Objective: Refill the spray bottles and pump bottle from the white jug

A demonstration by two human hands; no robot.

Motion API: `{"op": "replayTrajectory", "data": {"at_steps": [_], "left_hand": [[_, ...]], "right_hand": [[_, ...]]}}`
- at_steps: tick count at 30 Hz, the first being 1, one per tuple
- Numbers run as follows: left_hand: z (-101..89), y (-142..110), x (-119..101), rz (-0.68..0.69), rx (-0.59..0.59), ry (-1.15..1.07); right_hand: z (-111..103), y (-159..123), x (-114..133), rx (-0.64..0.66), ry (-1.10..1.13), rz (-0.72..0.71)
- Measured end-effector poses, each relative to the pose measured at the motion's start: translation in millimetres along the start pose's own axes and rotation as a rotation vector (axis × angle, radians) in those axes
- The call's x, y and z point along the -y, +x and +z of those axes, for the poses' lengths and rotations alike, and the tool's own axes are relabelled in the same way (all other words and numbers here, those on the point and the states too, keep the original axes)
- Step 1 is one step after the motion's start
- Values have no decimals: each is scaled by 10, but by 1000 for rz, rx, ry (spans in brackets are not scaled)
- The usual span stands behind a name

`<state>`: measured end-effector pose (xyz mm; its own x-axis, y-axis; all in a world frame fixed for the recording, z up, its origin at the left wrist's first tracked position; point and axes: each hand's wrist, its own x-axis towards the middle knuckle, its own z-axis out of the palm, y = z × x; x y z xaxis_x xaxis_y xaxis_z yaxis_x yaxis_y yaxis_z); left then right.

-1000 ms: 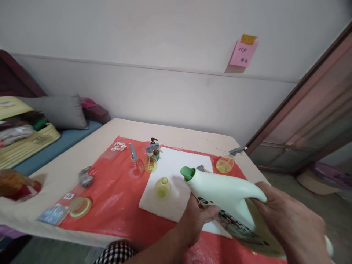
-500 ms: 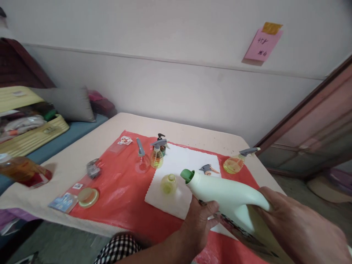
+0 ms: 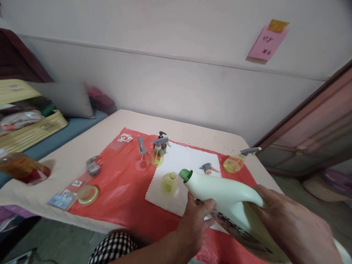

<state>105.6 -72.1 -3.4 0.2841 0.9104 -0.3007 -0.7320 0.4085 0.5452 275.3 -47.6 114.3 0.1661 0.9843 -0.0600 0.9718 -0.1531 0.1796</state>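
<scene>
A large pale green jug (image 3: 220, 185) is tilted to the left, its green flip spout open. My right hand (image 3: 291, 220) is wrapped round its handle. My left hand (image 3: 196, 223) grips the jug from below, near the neck. Just left of the spout stands a small yellow-green bottle (image 3: 168, 186) without its top, on a white scalloped sheet (image 3: 187, 156). The spout is apart from the bottle's mouth, and no liquid shows between them. Farther back on the sheet lies a grey trigger spray head (image 3: 207, 168).
A pink spray bottle (image 3: 142, 164), a yellow one (image 3: 157, 158) and a dark pump bottle (image 3: 162, 134) stand behind left. Another yellow spray bottle (image 3: 233, 164) is at right. Red plastic (image 3: 118, 183) covers the table. An amber bottle (image 3: 23, 168) and round lid (image 3: 87, 195) are left.
The jug and both hands have shifted slightly left, bringing the spout a little nearer the topless bottle. My grip is unchanged, and the whole view has moved slightly.
</scene>
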Motion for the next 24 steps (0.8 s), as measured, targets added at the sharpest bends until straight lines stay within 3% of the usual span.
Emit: {"op": "replayTrajectory", "data": {"at_steps": [2, 8, 14, 20, 24], "left_hand": [[-11, 7, -4, 0, 12, -8], [2, 80, -72, -63, -68, -77], [14, 134, -176, -180, -198, -128], [-4, 182, -168, -191, -221, -146], [-23, 207, -163, -153, -270, -147]], "right_hand": [[-38, -30, 53, 3, -5, 5], [-19, -125, 121, -237, -3, -116], [6, -91, 42, -133, -28, -166], [80, -78, -12, -257, -50, -260], [107, -63, -7, -238, -30, -248]]}}
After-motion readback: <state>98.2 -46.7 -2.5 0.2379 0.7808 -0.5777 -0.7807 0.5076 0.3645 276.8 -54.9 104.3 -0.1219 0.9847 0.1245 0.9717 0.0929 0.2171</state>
